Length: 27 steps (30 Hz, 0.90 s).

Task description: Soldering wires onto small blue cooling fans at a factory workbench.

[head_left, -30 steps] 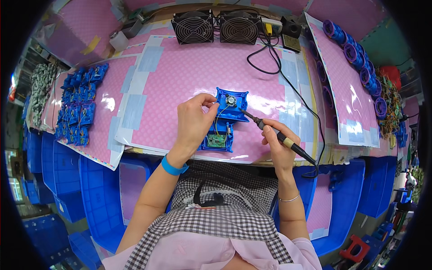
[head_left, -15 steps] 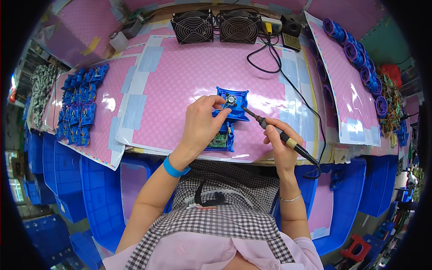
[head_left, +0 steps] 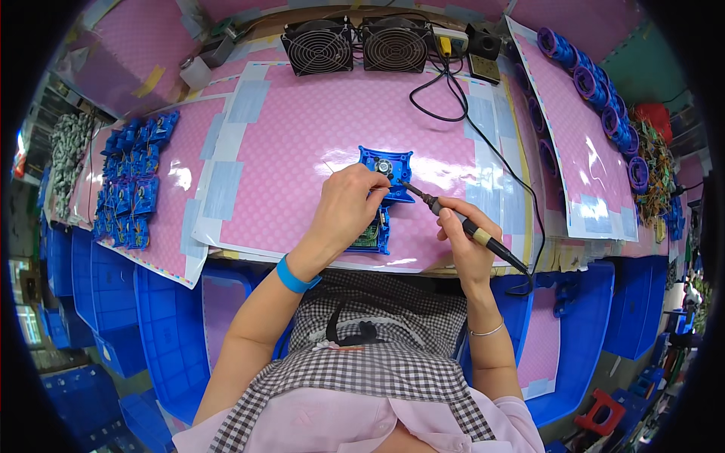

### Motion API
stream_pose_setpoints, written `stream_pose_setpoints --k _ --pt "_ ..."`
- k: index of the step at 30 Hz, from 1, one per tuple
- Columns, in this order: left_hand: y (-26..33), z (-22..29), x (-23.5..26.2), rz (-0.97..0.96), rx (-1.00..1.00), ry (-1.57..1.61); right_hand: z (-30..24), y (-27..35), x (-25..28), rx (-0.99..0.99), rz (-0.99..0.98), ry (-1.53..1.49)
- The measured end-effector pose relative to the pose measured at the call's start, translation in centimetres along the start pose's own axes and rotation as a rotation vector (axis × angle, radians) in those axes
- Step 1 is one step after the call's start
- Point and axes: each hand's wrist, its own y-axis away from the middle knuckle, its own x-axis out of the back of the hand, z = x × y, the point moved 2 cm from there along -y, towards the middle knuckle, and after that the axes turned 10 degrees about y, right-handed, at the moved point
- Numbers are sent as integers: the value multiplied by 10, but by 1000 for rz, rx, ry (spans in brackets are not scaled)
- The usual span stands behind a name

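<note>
My right hand (head_left: 470, 240) grips a soldering iron (head_left: 477, 233) like a pen, its tip pointing left at the blue plastic housing (head_left: 402, 167). Whether the tip touches anything there is too small to tell. Over the housing's left side, my left hand (head_left: 343, 208) pinches a thin wire, whose loose end (head_left: 329, 166) sticks out behind the knuckles. A small round part with a pale centre (head_left: 384, 168) sits inside the housing. Nearer me lies a second blue housing piece (head_left: 387, 240) with a green circuit board (head_left: 367, 237), partly hidden by my left hand.
Two black fans (head_left: 320, 47) stand at the back, beside a soldering iron stand (head_left: 483, 57). The iron's black cable (head_left: 504, 162) loops along the right. Several blue assemblies (head_left: 136, 177) lie at left; purple-and-blue rings (head_left: 587, 83) line the right board. Blue bins (head_left: 170, 340) sit below the table edge.
My left fingers have closed into a tighter pinch and shifted slightly right over the housing. The iron's tip has come a little left, nearer those fingers.
</note>
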Motion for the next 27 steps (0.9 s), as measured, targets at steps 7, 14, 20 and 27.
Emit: stream_pose_setpoints --k 7,14,20,27 --pt "1 -1 -2 19 12 21 -5 1 -1 -16 -14 -13" --pt "1 -3 -3 17 8 36 -9 1 6 -20 32 -17" --pt "0 -1 -2 10 -1 30 -9 3 8 -27 48 -27" --pt "0 -2 -3 27 -50 0 -7 3 13 -59 72 -69"
